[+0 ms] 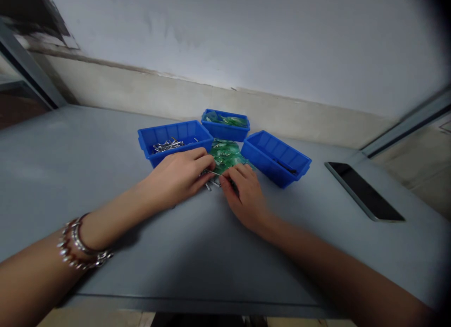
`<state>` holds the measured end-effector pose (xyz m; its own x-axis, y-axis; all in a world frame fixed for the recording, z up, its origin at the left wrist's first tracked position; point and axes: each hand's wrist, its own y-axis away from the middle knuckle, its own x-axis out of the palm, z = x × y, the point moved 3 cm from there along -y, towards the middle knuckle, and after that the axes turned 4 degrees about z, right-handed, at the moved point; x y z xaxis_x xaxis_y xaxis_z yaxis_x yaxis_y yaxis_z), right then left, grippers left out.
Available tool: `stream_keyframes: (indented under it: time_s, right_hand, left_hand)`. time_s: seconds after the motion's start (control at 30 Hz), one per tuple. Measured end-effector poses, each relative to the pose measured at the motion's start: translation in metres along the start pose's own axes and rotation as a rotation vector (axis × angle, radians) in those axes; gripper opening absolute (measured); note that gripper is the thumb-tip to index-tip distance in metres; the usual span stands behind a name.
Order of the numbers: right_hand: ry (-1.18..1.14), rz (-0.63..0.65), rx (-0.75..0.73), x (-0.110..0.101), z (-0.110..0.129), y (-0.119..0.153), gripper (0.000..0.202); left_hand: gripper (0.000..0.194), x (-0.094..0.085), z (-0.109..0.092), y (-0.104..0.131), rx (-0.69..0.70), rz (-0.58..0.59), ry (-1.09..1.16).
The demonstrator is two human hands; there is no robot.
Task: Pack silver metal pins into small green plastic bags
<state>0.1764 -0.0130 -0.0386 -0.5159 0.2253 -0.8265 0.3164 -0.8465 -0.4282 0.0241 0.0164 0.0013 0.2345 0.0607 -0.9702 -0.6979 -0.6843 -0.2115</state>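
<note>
Between my two hands runs a thin metal piece (pixel 214 173), pinched at one end by my left hand (pixel 181 174) and at the other by my right hand (pixel 244 190). Both hands are closed, low over the grey table. Just behind them lies a pile of green plastic packets (pixel 225 154). A few small metal pins (pixel 208 187) rest on the table under my fingers. Behind my left hand, a blue bin (pixel 176 129) holds many loose metal parts (pixel 168 145).
At the back, a small blue bin (pixel 225 130) contains green packets. The right blue bin (pixel 269 166) has a dark item inside. A phone (pixel 364 190) lies farther right on the grey table (pixel 176 261). A wall (pixel 246 45) rises behind.
</note>
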Motion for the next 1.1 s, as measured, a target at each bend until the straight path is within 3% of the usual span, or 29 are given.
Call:
stream_keyframes:
  time_s: [0.4, 0.83, 1.1]
  right_hand:
    - [-0.094, -0.099, -0.004, -0.0048, -0.0024, 0.0001, 0.031]
    - [-0.068, -0.074, 0.030, -0.0051, -0.0045, -0.0004, 0.029]
    - [-0.078, -0.098, 0.014, -0.0055, -0.0035, -0.0005, 0.028]
  left_hand:
    - [0.013, 0.0013, -0.0005, -0.0012, -0.030, 0.043, -0.042]
    - [0.016, -0.0041, 0.0005, -0.0021, -0.143, 0.060, -0.111]
    - [0.013, -0.0020, -0.0006, -0.0017, -0.109, 0.088, -0.079]
